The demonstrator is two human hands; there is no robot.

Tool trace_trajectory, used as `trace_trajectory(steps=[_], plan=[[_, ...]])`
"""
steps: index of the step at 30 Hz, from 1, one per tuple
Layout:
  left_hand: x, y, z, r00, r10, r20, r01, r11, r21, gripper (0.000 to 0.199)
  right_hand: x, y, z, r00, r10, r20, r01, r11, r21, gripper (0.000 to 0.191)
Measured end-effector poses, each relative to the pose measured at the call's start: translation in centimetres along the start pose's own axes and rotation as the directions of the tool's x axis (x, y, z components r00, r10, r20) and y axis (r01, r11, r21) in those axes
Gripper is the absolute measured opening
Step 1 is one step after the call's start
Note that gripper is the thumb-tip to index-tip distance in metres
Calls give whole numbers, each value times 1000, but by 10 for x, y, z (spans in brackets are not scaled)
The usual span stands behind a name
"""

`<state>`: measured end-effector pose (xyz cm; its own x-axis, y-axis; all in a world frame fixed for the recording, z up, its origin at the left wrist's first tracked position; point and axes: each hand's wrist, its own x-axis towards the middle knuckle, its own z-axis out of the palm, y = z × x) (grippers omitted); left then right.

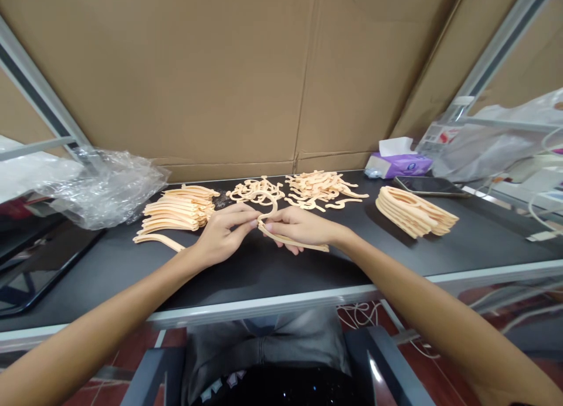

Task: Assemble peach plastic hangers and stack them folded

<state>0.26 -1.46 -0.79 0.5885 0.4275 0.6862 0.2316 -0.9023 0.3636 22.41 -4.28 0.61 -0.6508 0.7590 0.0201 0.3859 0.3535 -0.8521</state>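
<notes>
Both hands meet over the dark table around a pale hanger piece (299,242), whose curved hook (273,203) rises between them. My right hand (299,225) wraps round its long arm. With fingertips pinched at the joint below the hook, my left hand (226,233) holds the same piece. Left of the hands lies a stack of pale curved arms (176,209), with one loose arm (158,239) in front. Beyond the hands are a pile of hooks (250,189) and a pile of small wavy pieces (321,186).
Stacked hangers (413,209) rest at the right, near a phone (428,186) and a purple tissue pack (398,165). Crumpled clear plastic (114,189) and a dark flat device (48,265) are at the left. Cardboard (220,71) stands behind.
</notes>
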Motion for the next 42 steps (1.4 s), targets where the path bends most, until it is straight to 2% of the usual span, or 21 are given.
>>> trace_trajectory(steps=[12,32,42], plan=[[-2,-4,3,999,-16,-41,17,1000,9,19,1,5,4,997,-12,-76,10,999,-33,33],[-4,-6,3,999,-38,11,39,999,-16,23,3,8,9,994,-37,-104,28,996,-90,37],[0,-7,-3,985,-65,161,77,994,-74,29,3,3,8,995,-55,-86,41,986,-160,41]])
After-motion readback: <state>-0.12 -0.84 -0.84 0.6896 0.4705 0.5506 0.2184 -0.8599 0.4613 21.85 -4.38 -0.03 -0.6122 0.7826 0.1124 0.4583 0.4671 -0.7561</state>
